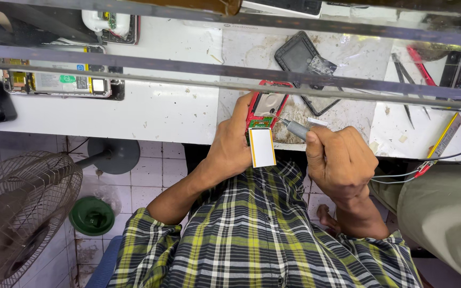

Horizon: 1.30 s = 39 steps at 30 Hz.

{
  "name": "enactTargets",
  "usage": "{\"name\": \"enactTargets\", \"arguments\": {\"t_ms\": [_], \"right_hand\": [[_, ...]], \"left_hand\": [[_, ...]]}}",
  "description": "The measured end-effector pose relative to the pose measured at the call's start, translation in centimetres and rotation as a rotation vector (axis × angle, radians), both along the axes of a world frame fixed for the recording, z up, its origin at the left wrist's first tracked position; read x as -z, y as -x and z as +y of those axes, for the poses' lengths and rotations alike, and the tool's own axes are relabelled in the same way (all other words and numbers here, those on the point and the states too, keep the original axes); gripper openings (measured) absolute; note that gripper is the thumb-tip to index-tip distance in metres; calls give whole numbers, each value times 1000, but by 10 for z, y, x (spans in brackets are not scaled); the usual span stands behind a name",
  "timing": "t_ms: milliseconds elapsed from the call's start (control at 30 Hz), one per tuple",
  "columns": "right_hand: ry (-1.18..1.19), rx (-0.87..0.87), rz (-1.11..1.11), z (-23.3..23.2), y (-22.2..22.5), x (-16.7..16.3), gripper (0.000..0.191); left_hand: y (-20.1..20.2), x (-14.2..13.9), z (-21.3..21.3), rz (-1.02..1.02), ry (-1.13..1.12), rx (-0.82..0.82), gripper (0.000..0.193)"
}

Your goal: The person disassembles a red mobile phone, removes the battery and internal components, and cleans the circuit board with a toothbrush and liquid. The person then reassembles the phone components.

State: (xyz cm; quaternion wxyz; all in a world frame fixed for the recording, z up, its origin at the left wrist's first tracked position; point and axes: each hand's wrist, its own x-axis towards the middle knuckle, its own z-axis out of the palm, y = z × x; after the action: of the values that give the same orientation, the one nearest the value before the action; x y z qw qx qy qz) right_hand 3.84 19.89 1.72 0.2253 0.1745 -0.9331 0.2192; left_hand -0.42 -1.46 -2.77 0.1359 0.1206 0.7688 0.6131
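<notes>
Left hand [234,146] curled around the red opened phone [265,109], fingers closed along its left edge, thumb side pressed to the casing, holding it at the near edge of the workbench [161,106]. White flat battery [262,147] with an orange edge lying at the phone's lower end, overhanging the bench edge, touching the left hand's knuckles. Right hand [340,160] closed in a fist-like pen grip on a grey slim tool [296,128], its thin tip reaching into the phone's open back near the green circuit board [261,122]. Just beyond the phone, on a scuffed mat [342,58], a dark phone frame [301,56] with a loose broken screen piece resting against it. Farther right, tweezers [407,85] and a red-handled tool [420,66] lying on the bench, with thin wires and a red clip [421,169] trailing off the right edge. Farther left, another opened phone [60,82] showing its battery and boards, well apart from the hands. Below, a green-and-yellow plaid shirt [252,234], a wire fan guard [17,213] at the lower left, a green round dish [92,215] on the tiled floor, and another person's trouser leg [449,218] at the right.
</notes>
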Motion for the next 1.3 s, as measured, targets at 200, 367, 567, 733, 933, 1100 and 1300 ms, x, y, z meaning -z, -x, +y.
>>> {"name": "enactTargets", "arguments": {"t_ms": [200, 367, 567, 733, 933, 1100, 1300], "right_hand": [[67, 41, -30, 0, -3, 3, 9], [84, 64, -39, 0, -2, 4, 9], [-22, -58, 0, -5, 8, -14, 10], [-293, -11, -226, -13, 18, -35, 26], [-64, -234, -71, -14, 32, -42, 32], [-154, -302, -148, -9, 38, -40, 33], [-152, -210, -108, -4, 41, -38, 42]], "left_hand": [[-1, 0, 0, 53, -44, -1, 73], [-1, 0, 1, 25, -22, -9, 72], [-1, 1, 1, 46, -17, 3, 73], [-1, 1, 2, 64, 0, -6, 76], [0, 0, 4, 59, -13, -13, 74], [1, 1, 4, 76, -2, -7, 76], [2, 2, 5, 58, 22, 0, 77]]}}
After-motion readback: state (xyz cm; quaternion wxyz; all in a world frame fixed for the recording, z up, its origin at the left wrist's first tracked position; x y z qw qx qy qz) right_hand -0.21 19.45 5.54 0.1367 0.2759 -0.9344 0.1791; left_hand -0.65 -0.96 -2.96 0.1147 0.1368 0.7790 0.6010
